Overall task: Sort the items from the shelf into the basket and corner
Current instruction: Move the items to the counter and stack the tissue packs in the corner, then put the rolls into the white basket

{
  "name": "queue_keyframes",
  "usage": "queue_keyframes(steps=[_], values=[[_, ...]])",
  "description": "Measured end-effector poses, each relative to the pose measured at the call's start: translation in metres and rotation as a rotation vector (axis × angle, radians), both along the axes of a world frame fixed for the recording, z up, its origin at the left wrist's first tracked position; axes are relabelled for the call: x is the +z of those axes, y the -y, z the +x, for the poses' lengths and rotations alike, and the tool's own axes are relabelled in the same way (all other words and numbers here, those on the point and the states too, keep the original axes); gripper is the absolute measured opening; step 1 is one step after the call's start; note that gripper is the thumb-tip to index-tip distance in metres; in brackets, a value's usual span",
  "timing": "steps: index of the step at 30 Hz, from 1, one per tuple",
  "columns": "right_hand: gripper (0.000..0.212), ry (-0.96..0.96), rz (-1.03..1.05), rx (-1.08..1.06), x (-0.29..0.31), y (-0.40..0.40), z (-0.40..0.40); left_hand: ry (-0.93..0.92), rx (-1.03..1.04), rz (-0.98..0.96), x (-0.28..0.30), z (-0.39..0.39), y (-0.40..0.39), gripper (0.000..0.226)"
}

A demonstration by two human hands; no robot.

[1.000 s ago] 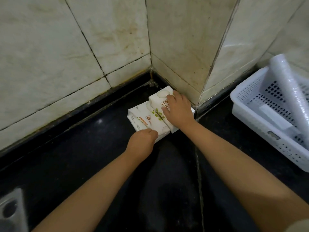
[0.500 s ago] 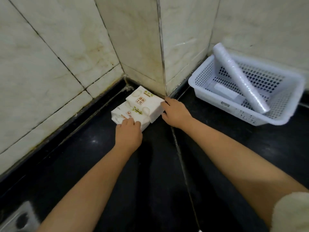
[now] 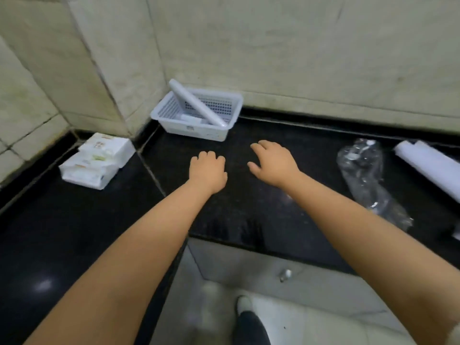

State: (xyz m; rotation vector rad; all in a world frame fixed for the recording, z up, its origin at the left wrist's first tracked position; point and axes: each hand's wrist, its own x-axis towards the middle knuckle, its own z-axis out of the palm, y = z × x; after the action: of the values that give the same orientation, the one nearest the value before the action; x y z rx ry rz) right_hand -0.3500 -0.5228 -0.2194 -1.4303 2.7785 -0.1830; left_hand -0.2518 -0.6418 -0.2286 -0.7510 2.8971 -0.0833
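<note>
Two white tissue packs [image 3: 95, 160] lie stacked in the wall corner at the left, one overlapping the other. A white perforated basket [image 3: 199, 131] stands against the wall, with a white roll [image 3: 196, 103] leaning out of it and a small white item beside the roll. My left hand [image 3: 207, 170] hovers over the black counter with its fingers curled and nothing in it. My right hand [image 3: 272, 161] is beside it, fingers spread, empty. Both hands are well clear of the packs and in front of the basket.
A crumpled clear plastic bottle [image 3: 366, 178] lies on the black counter [image 3: 249, 207] at the right. Another white roll [image 3: 428, 168] lies further right by the wall. The counter's front edge drops to a pale tiled floor with my shoe [image 3: 245, 305].
Both hands have let go of the tissue packs and moved right, in front of the basket. The view has swung right and pulled back, bringing the bottle and second roll into sight.
</note>
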Motion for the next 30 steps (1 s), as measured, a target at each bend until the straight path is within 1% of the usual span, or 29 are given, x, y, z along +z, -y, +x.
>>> queue_keyframes(steps=[4, 7, 12, 18, 23, 27, 30], values=[[0.050, 0.031, -0.040, -0.216, 0.018, -0.114, -0.023, -0.036, -0.197, 0.045, 0.015, -0.054, -0.099, 0.041], [0.045, 0.047, -0.098, -0.357, 0.025, -0.187, -0.040, -0.044, -0.332, 0.068, 0.019, -0.088, -0.164, 0.043], [0.045, 0.053, -0.098, -0.550, 0.018, -0.304, -0.081, -0.018, -0.471, 0.096, 0.014, -0.152, -0.255, 0.042], [0.047, 0.142, -0.106, -0.723, 0.003, -0.434, -0.161, 0.027, -0.517, 0.151, 0.009, -0.239, -0.348, 0.044], [0.045, 0.193, -0.101, -0.831, -0.010, -0.528, -0.223, 0.091, -0.526, 0.145, -0.008, -0.302, -0.402, 0.043], [0.051, 0.233, -0.057, -0.898, -0.028, -0.563, -0.260, 0.144, -0.518, 0.133, -0.030, -0.324, -0.421, 0.043], [0.061, 0.267, -0.018, -0.858, -0.049, -0.557, -0.283, 0.130, -0.505, 0.150, -0.047, -0.335, -0.420, 0.041]])
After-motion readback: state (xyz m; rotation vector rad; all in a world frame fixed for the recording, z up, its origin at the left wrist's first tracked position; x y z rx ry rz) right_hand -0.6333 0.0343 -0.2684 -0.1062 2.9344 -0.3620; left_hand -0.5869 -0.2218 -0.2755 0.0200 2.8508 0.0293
